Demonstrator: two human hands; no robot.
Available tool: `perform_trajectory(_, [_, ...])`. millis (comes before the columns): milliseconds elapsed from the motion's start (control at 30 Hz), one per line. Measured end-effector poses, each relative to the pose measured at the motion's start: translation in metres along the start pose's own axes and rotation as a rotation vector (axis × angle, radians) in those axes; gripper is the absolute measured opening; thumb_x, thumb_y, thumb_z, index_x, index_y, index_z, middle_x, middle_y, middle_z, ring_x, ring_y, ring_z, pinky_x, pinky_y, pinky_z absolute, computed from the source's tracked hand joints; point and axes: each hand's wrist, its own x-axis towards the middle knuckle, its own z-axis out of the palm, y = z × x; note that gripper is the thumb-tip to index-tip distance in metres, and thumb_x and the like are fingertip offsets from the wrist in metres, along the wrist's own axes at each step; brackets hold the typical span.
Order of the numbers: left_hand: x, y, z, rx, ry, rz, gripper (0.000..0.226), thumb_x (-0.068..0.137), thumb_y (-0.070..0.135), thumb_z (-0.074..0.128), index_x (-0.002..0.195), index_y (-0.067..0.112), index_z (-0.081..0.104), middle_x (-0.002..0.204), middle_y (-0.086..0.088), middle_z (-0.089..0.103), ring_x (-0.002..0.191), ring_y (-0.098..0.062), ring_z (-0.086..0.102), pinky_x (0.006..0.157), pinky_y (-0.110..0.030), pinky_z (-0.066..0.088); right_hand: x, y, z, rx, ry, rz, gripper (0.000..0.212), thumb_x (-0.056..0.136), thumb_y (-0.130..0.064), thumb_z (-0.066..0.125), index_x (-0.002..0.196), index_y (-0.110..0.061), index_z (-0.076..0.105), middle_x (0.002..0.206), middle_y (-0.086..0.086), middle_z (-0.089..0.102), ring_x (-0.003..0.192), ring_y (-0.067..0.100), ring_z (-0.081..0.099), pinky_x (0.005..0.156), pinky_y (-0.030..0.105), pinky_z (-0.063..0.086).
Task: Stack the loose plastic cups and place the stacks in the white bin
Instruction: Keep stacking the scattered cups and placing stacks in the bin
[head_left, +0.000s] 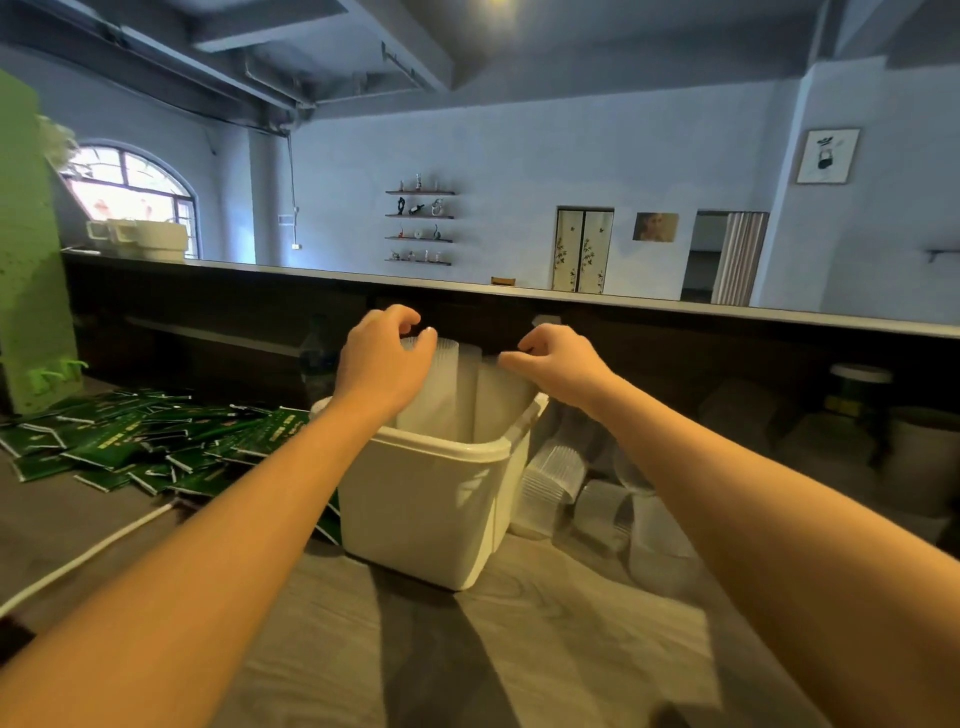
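Stacks of clear ribbed plastic cups (452, 384) are stood upright inside the white bin (441, 499), their tops rising well above its rim. The left hand (382, 364) is curled around the top of the left stack, thumb and fingers bent over its edge. The right hand (561, 369) is held at the top of the right stack with fingers curled; whether it is actually gripped cannot be told.

No writing can be read: the print on the green packets (135, 447) scattered to the left of the bin is too small and blurred.

Loose cups (556, 473) are piled on the table (519, 649) just beside the bin's right side. A white cable (78, 556) is laid across the left of the tabletop. A dark counter wall (208, 306) is set behind the bin. Bare tabletop is left in front of the bin, between the forearms.
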Motion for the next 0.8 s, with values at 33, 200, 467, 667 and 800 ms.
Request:
perform_trajectory(33, [-0.007, 0.009, -0.002, -0.008, 0.022, 0.039, 0.032, 0.099, 0.031, 0.054, 0.127, 0.014, 0.059, 0.126, -0.005, 0.059, 0.116, -0.020, 0.054, 0.087, -0.029, 0.043, -0.010, 0.003, -0.011, 0.009, 0.042, -0.009, 0.042, 0.092, -0.036, 0.064, 0.122, -0.007, 0.058, 0.108, 0.006, 0.064, 0.096, 0.017, 0.061, 0.078, 0.025, 0.052])
perform_trajectory(200, [-0.045, 0.057, 0.002, -0.063, 0.077, 0.256, 0.020, 0.096, 0.025, 0.055, 0.109, 0.016, 0.067, 0.109, -0.002, 0.065, 0.101, -0.020, 0.058, 0.085, -0.035, 0.049, -0.063, 0.029, -0.054, 0.010, 0.116, 0.029, 0.041, 0.093, -0.038, 0.062, 0.124, -0.011, 0.056, 0.109, 0.001, 0.061, 0.098, 0.012, 0.059, 0.080, 0.023, 0.049])
perform_trajectory(467, [-0.115, 0.086, 0.069, -0.165, -0.141, 0.292, 0.015, 0.092, 0.028, 0.059, 0.099, 0.020, 0.069, 0.093, 0.002, 0.066, 0.081, -0.014, 0.060, 0.077, -0.035, 0.053, -0.140, 0.107, -0.071, -0.309, 0.091, 0.249, 0.058, 0.083, -0.055, 0.065, 0.126, -0.018, 0.050, 0.116, 0.003, 0.059, 0.100, 0.019, 0.059, 0.084, 0.038, 0.053])
perform_trajectory(667, [-0.154, 0.070, 0.127, -0.143, -0.345, -0.013, 0.024, 0.090, 0.033, 0.061, 0.111, 0.021, 0.065, 0.090, 0.004, 0.066, 0.087, -0.019, 0.063, 0.080, -0.034, 0.052, -0.173, 0.138, -0.031, -0.383, 0.161, 0.487, 0.080, 0.073, -0.072, 0.063, 0.121, -0.011, 0.042, 0.125, 0.012, 0.053, 0.111, 0.032, 0.057, 0.084, 0.042, 0.050])
perform_trajectory(800, [-0.171, 0.061, 0.159, -0.113, -0.461, -0.079, 0.033, 0.090, 0.036, 0.063, 0.118, 0.020, 0.061, 0.086, 0.008, 0.063, 0.089, -0.015, 0.060, 0.080, -0.028, 0.047, -0.167, 0.147, -0.011, -0.470, 0.229, 0.495, 0.086, 0.072, -0.078, 0.058, 0.121, -0.010, 0.042, 0.123, 0.013, 0.058, 0.112, 0.033, 0.059, 0.083, 0.041, 0.049])
